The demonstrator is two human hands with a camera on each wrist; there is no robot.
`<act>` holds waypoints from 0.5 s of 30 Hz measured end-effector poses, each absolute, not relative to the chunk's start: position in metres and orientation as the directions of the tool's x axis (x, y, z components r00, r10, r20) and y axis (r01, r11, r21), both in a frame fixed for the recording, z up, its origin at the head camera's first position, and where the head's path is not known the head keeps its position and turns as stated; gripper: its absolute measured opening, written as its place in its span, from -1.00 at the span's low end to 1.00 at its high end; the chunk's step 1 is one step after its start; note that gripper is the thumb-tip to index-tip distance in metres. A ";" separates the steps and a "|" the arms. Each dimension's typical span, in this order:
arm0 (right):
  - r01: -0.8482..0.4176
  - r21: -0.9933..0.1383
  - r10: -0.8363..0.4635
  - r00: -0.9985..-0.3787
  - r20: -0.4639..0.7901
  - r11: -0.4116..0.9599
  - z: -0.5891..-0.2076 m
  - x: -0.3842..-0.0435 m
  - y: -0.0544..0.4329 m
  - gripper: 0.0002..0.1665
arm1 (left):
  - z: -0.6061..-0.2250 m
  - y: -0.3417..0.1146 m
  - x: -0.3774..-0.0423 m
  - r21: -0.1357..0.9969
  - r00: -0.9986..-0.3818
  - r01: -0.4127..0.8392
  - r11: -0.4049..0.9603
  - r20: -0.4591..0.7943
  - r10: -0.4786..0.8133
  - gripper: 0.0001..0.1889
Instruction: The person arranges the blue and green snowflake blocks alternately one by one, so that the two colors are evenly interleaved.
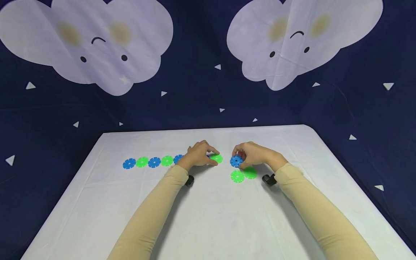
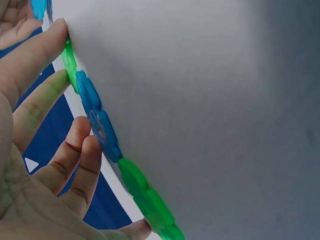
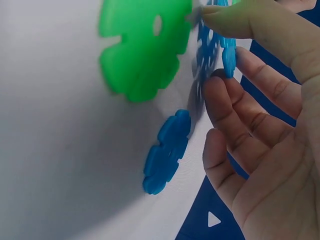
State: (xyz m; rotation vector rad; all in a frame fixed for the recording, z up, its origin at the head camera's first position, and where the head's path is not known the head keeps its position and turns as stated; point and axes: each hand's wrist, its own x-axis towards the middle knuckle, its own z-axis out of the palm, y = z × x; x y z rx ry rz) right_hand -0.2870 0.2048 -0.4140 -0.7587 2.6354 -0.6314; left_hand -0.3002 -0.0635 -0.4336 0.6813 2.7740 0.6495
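A row of notched plastic discs, blue and green by turns, lies across the table. At its right end, my left hand (image 1: 197, 154) has thumb and index finger on opposite edges of a green notched disc (image 1: 216, 158); blue discs (image 2: 104, 135) of the row lie under its other fingers. To the right, my right hand (image 1: 255, 153) pinches a blue notched disc (image 1: 236, 161) between thumb and fingers, raised off the table with its shadow showing. Below that hand lie two green discs (image 1: 237, 176). Another blue disc (image 3: 168, 152) rests beside its curled fingers in the right wrist view.
The white-covered table (image 1: 208, 216) ends at a dark blue cloth backdrop (image 1: 198, 101) with clouds and triangles. The row's left end is a blue disc (image 1: 129, 163), with a green disc (image 1: 142, 161) beside it. Both forearms reach in over the table's front.
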 end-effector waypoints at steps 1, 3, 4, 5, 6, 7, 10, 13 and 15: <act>-0.424 -0.496 -0.565 -0.806 -0.175 0.758 -0.414 -0.288 0.204 -0.47 | -0.433 -0.063 -0.300 0.464 -0.871 0.390 0.795 -0.096 0.483 -0.52; -0.432 -0.495 -0.568 -0.807 -0.161 0.754 -0.413 -0.291 0.203 -0.48 | -0.433 -0.063 -0.300 0.465 -0.870 0.391 0.794 -0.094 0.484 -0.52; -0.432 -0.492 -0.566 -0.809 -0.159 0.756 -0.413 -0.292 0.203 -0.48 | -0.433 -0.063 -0.300 0.467 -0.870 0.393 0.792 -0.092 0.485 -0.52; -0.433 -0.490 -0.565 -0.810 -0.157 0.756 -0.413 -0.294 0.202 -0.48 | -0.433 -0.063 -0.300 0.469 -0.869 0.393 0.791 -0.090 0.486 -0.53; -0.431 -0.489 -0.563 -0.811 -0.159 0.759 -0.412 -0.295 0.201 -0.48 | -0.433 -0.063 -0.301 0.471 -0.869 0.393 0.789 -0.090 0.486 -0.53; -0.429 -0.487 -0.561 -0.812 -0.160 0.760 -0.412 -0.296 0.200 -0.48 | -0.433 -0.063 -0.301 0.474 -0.869 0.393 0.788 -0.090 0.487 -0.53; -0.420 -0.490 -0.557 -0.813 -0.171 0.764 -0.411 -0.298 0.197 -0.48 | -0.433 -0.063 -0.302 0.481 -0.867 0.392 0.784 -0.091 0.490 -0.54; -0.411 -0.498 -0.554 -0.813 -0.179 0.764 -0.411 -0.301 0.193 -0.47 | -0.433 -0.063 -0.303 0.486 -0.866 0.393 0.780 -0.090 0.492 -0.54; -0.401 -0.506 -0.550 -0.814 -0.186 0.764 -0.411 -0.302 0.191 -0.47 | -0.433 -0.063 -0.304 0.488 -0.865 0.394 0.778 -0.088 0.493 -0.54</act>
